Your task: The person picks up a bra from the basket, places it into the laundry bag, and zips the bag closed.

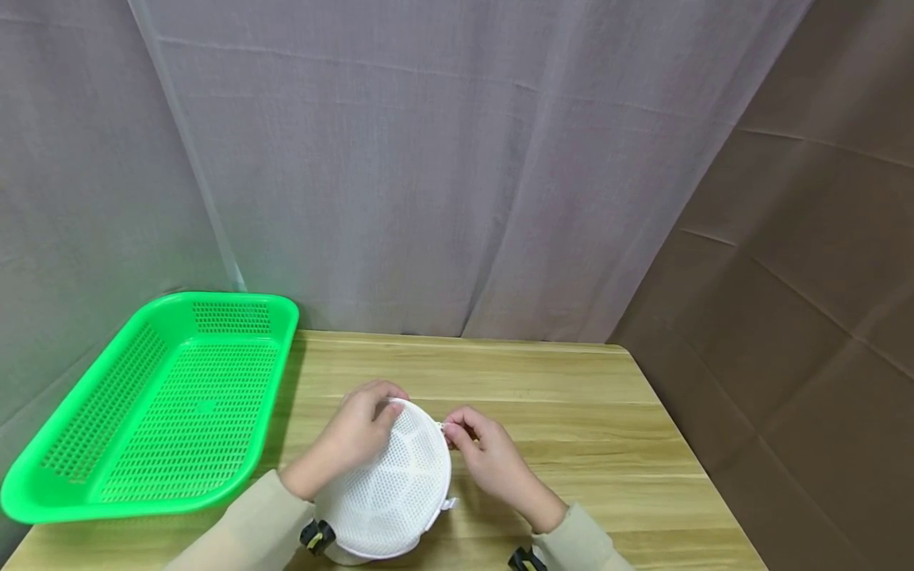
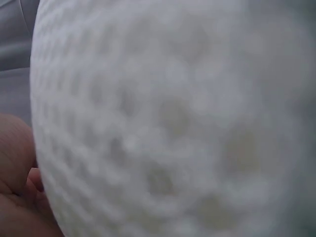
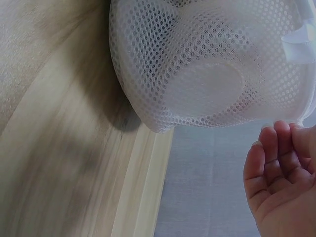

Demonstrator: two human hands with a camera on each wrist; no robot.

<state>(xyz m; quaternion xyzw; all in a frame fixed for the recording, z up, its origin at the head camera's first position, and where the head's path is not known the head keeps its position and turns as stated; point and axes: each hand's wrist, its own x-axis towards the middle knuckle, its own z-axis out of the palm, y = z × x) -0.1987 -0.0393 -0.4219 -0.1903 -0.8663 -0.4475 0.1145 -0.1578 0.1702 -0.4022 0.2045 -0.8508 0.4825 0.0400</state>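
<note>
A round white mesh laundry bag [image 1: 400, 492] is held up over the front of the table, its flat mesh end facing the head camera. My left hand [image 1: 360, 428] grips the bag's upper left rim, thumb on the mesh side. At the upper right of the rim, my right hand [image 1: 493, 460] pinches a small piece at the edge, which the fingertips largely hide. A white fabric tab [image 3: 297, 45] sticks out from the rim in the right wrist view, and the bag's mesh side bulges toward its base. Blurred mesh fills most of the left wrist view.
A green plastic basket [image 1: 282, 373] with perforated walls stands on the left of the wooden table [image 1: 571, 396]. Grey cloth [image 1: 400, 198] hangs behind the table, and a brown covering [image 1: 807, 277] rises along the right side.
</note>
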